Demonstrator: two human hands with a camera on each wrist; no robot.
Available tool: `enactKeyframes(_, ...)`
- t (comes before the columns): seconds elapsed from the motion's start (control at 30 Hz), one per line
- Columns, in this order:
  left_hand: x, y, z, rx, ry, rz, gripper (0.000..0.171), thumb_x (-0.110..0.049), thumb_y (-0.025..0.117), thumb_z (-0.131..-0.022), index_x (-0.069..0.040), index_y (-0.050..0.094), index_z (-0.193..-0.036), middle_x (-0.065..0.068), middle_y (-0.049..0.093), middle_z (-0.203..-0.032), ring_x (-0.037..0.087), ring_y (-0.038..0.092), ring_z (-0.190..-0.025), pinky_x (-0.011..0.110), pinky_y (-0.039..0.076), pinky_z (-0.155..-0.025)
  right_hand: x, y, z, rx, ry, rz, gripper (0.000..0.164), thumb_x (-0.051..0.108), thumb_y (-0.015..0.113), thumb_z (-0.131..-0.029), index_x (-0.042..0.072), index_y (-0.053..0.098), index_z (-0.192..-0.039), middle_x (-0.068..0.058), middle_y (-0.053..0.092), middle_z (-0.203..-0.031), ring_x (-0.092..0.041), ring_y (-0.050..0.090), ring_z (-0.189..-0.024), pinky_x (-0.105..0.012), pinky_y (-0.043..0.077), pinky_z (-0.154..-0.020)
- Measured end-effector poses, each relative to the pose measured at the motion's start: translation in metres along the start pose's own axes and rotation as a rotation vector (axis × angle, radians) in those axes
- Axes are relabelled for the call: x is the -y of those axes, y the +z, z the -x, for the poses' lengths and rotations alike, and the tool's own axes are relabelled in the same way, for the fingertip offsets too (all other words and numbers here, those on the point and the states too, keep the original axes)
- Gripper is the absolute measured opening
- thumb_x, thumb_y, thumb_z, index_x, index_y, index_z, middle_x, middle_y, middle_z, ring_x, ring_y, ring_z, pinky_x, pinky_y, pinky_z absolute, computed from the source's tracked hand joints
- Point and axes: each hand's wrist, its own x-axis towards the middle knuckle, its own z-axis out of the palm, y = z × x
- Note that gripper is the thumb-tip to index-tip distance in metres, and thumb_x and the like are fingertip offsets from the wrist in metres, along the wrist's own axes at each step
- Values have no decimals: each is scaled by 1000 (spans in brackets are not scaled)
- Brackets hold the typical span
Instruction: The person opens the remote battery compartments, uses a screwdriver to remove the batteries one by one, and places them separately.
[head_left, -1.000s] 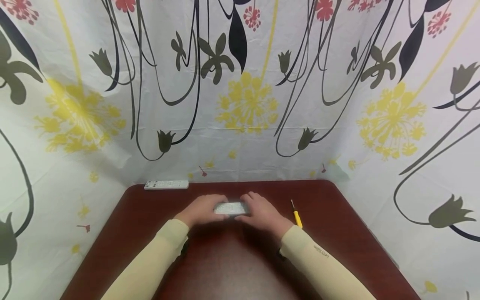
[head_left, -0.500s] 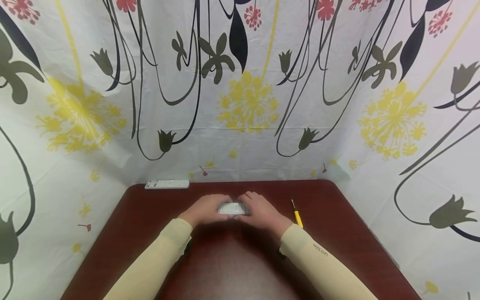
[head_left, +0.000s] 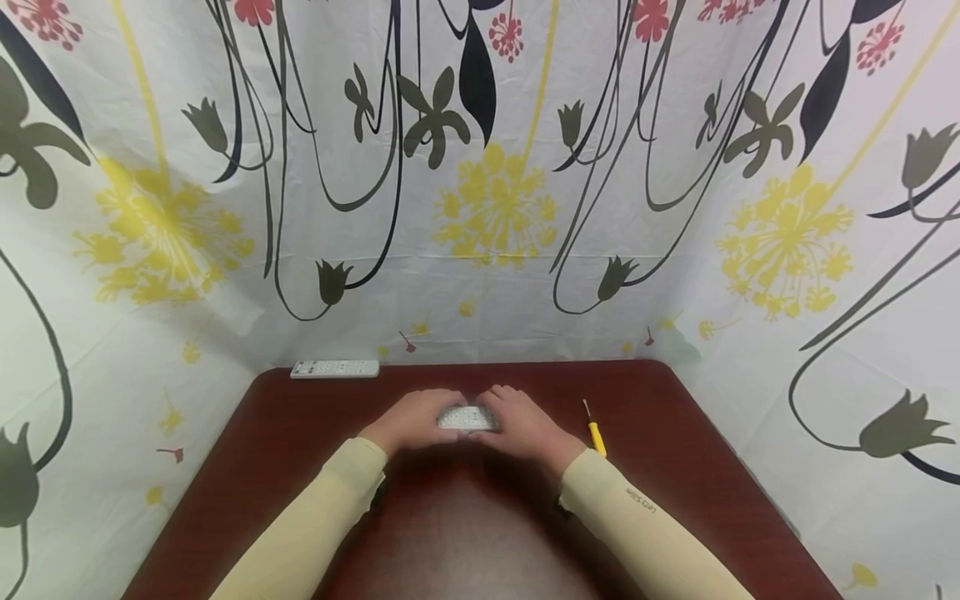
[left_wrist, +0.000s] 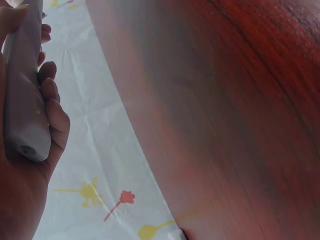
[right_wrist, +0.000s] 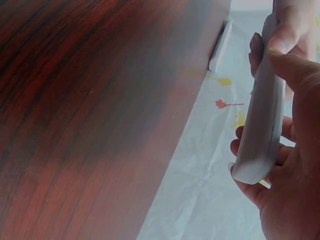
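Observation:
Both hands grip a white remote control (head_left: 467,417) above the table, one at each end, its buttoned face showing in the head view. My left hand (head_left: 415,419) curls round the left end, with the thumb along the near edge. At the other end, my right hand (head_left: 525,423) holds it between thumb and fingers. Seen from the left wrist, the remote's pale body (left_wrist: 26,90) has a small round recess near its end. In the right wrist view its smooth side (right_wrist: 260,125) lies along the right palm, and the two thumbs come close together.
Another white remote (head_left: 335,369) lies at the table's back left edge. A screwdriver with a yellow handle (head_left: 596,436) lies to the right of my right hand. The dark red table (head_left: 465,525) is bounded by a flower-patterned white curtain (head_left: 487,308) on its back and sides.
My left hand has shifted slightly right with the remote, so the hands stand a little closer together. Over the last half second almost nothing has moved.

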Motion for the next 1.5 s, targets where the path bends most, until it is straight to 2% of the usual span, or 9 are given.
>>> enactKeyframes(0.5,-3,-2,2,7,-4,20,42,-61,78,-97,-34,70,-127,-16,69,-117,10,62,-105,38,54,-99,-2,3,2,-11,-42,-18,50,56,80,-99,21,68,-133,6,64,-120,-12,57,-105,-34,55,-92)
enactKeyframes(0.83,-1,-2,1,-6,18,18,41,-61,78,-97,-33,71,-127,-16,70,-117,10,62,-105,38,54,-99,-2,1,1,-10,-49,-45,49,56,79,-100,21,68,-133,7,64,-120,-11,57,-105,-34,56,-92)
enactKeyframes(1.1,-1,-1,3,-1,-3,38,45,-67,75,-97,-36,71,-129,-19,70,-118,8,63,-105,38,54,-100,-2,1,2,2,-42,-68,47,55,77,-102,21,69,-132,7,64,-118,-11,57,-104,-34,56,-91)
enactKeyframes(1.3,-1,-1,3,-4,0,40,41,-65,74,-98,-36,71,-127,-19,70,-115,8,63,-103,38,55,-98,-4,1,2,11,-35,-117,39,47,77,-104,20,70,-132,8,64,-117,-10,57,-103,-33,55,-88)
enactKeyframes(1.5,-3,-2,3,-8,17,7,38,-62,74,-100,-35,73,-126,-19,70,-114,8,63,-101,37,55,-95,-7,2,3,11,-28,-167,39,51,73,-106,21,71,-131,9,65,-116,-10,58,-101,-32,55,-87)
